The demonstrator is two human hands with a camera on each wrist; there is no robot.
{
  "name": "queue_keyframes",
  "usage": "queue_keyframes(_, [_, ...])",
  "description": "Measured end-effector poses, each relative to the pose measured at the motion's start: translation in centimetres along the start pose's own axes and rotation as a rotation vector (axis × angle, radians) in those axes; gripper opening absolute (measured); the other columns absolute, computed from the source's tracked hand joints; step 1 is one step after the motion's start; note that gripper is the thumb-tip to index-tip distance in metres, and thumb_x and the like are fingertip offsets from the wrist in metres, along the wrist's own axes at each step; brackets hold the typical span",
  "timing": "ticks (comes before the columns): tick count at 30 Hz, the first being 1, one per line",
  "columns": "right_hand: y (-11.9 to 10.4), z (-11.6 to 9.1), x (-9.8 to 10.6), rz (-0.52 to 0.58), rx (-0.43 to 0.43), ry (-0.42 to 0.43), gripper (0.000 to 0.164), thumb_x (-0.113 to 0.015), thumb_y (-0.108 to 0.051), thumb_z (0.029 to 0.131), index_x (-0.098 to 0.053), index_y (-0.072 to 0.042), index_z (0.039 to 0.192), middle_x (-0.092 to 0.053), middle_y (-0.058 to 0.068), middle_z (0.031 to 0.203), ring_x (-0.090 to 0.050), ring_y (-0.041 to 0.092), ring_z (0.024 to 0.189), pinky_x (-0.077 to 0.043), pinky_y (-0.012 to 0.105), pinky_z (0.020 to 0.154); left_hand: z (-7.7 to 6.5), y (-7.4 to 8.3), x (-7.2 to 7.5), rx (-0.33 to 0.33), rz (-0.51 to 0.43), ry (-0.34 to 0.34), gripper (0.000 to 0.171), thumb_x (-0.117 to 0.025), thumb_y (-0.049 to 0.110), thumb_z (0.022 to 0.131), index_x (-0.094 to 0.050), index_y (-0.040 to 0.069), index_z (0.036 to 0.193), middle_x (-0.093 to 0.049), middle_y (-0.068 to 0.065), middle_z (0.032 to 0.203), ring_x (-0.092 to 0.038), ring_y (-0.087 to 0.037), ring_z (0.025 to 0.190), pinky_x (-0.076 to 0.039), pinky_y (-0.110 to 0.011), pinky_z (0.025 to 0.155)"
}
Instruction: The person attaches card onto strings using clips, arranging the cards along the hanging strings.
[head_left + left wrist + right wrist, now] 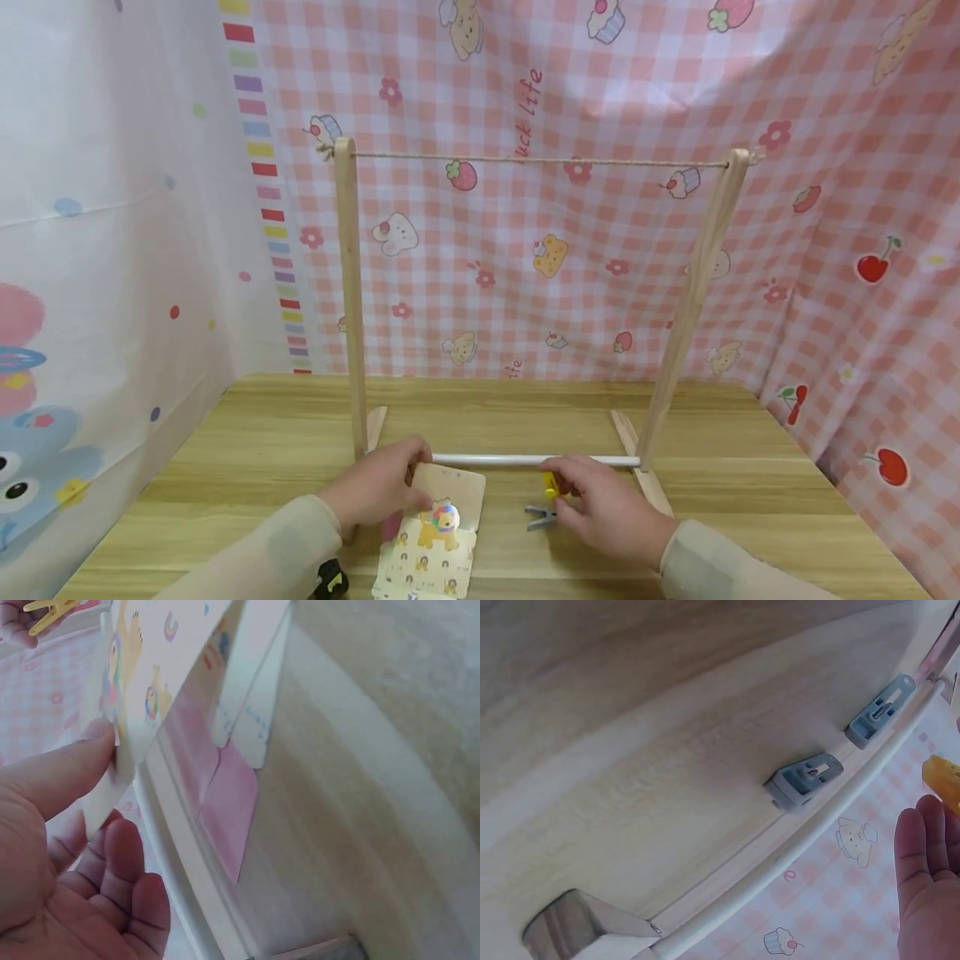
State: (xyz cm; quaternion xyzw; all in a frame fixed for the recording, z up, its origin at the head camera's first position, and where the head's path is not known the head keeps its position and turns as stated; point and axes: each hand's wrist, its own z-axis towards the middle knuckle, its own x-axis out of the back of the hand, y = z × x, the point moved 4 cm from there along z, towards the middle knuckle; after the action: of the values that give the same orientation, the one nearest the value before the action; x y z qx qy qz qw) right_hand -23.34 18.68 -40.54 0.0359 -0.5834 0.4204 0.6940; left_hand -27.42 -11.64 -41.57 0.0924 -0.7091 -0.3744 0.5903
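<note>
My left hand (382,483) pinches the top left edge of a cream card printed with a lion (438,537); in the left wrist view the thumb lies on the card's face (161,660). More pale cards (247,682) and a pink piece of paper (231,810) lie below it on the table. With thumb and fingers, my right hand (600,508) holds a yellow clothespin (551,485), also visible at the right wrist view's edge. Two blue-grey clothespins (806,780) lie on the table near the right hand; the head view shows grey-blue clothespin prongs (540,517) under its fingers.
A wooden frame has two uprights (348,300), a string (540,160) tied across the top and a white bar (525,459) low down, just beyond the hands. At the front left of the wooden table (285,417) sits a small black object (330,579). Patterned cloth (510,317) hangs behind.
</note>
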Motion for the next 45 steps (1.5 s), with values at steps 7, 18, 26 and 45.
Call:
queue_keyframes(7, [-0.2,0.5,0.6,0.091,-0.081,0.026,0.033,-0.072,-0.004,0.094,-0.065,-0.002,0.126,-0.069,-0.007,0.1,-0.063,0.002,0.09,-0.059,0.029,0.08,0.3,0.6,0.9,-0.019,-0.089,0.071,0.033,-0.082,0.016,0.092,-0.062,0.014,0.118,-0.058,-0.001,0.09,-0.053,-0.017,0.083,-0.046,-0.028,0.069])
queue_keyframes(18, [-0.5,1.0,1.7,0.266,-0.159,0.123,0.027,-0.071,0.0,0.094,-0.064,-0.002,0.12,-0.071,0.0,0.098,-0.064,0.003,0.085,-0.059,0.023,0.078,0.7,2.0,2.9,-0.047,-0.209,0.145,0.021,-0.075,0.014,0.098,-0.066,0.01,0.118,-0.059,-0.003,0.093,-0.053,-0.017,0.083,-0.048,-0.023,0.066])
queue_keyframes(26, [-0.8,1.6,2.5,0.328,-0.227,0.183,0.029,-0.072,0.001,0.095,-0.065,-0.005,0.122,-0.071,0.004,0.1,-0.064,0.008,0.086,-0.058,0.024,0.076,0.8,2.8,4.0,-0.064,-0.234,0.178,0.012,-0.073,0.015,0.1,-0.069,0.013,0.112,-0.063,-0.002,0.093,-0.056,-0.017,0.085,-0.05,-0.024,0.07])
queue_keyframes(45, [-2.6,4.1,4.9,0.3,-0.169,0.276,0.028,-0.072,-0.001,0.095,-0.064,-0.005,0.122,-0.074,0.006,0.107,-0.067,0.013,0.088,-0.058,0.026,0.078,1.4,5.0,6.7,-0.136,-0.209,0.295,0.006,-0.069,0.018,0.103,-0.072,0.014,0.107,-0.069,-0.002,0.095,-0.059,-0.018,0.084,-0.052,-0.028,0.071])
